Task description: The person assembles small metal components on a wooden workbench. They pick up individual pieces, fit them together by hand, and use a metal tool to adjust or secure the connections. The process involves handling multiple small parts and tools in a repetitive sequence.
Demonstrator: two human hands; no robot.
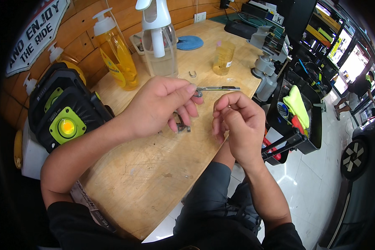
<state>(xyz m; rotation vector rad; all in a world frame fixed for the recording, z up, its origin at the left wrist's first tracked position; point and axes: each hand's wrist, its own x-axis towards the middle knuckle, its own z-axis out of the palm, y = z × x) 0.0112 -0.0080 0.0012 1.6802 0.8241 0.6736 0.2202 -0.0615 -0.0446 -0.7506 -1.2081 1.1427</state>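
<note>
My left hand (162, 104) hovers over the wooden workbench (146, 166), thumb and fingers pinched on a small grey metal part (198, 94). Just beyond that part a slim silver metal tool (221, 88) with a dark section is seen; whether it touches the part I cannot tell. Under my left fingers a dark metal piece (182, 127) lies on the bench, partly covered. To the right, at the bench edge, my right hand (241, 121) is closed with thumb and index together; anything in it is hidden. A small U-shaped clip (192, 74) rests farther back.
A clear cup of yellow liquid (224, 60), a spray bottle (159, 54) and a yellow pump bottle (118, 62) stand behind. A lit work light (66, 125) is left. At right are a grey vise (266, 68) and a black tool cart (314, 133); a person (360, 89) is farther off.
</note>
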